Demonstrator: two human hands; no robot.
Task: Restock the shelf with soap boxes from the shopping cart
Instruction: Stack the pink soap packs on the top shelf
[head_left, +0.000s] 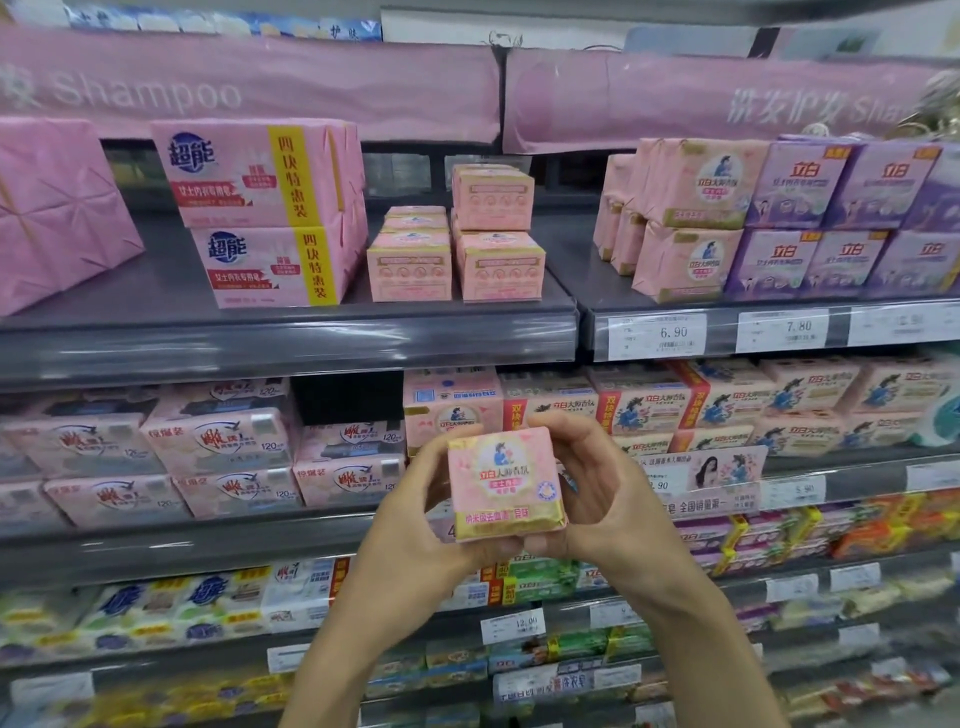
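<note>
1. Head view faces a shop aisle of dark grey shelving. The upper shelf (291, 332) has bare patches between its stacks, and lower tiers are packed tight with wrapped soaps.
2. A pink banner (249, 88) runs above the upper shelf, printed "Shampoo" in pale letters beside blurred Chinese characters.
3. Both hands hold one soap box (504, 483) upright in front of the second tier, clear of every shelf. The left hand (415, 519) curls round its left edge and underside. The right hand (597, 493) wraps its top right corner and back.
4. The held box is pink with gold bands and a figure in blue, and it carries the red characters 立白.
5. On the upper shelf, two big pink packs (260, 176) stacked one on the other read 超能, each with a yellow strip.
6. Just right of them stand small pink boxes (410, 265) in short stacks.
7. Further right come pink wrapped packs (696, 182), then purple packs (800, 182) marked 立白.
8. Price tags on the rail read 6.90 (657, 335) and 7.80 (782, 330); a lower tag (511, 623) reads 12.00.
</note>
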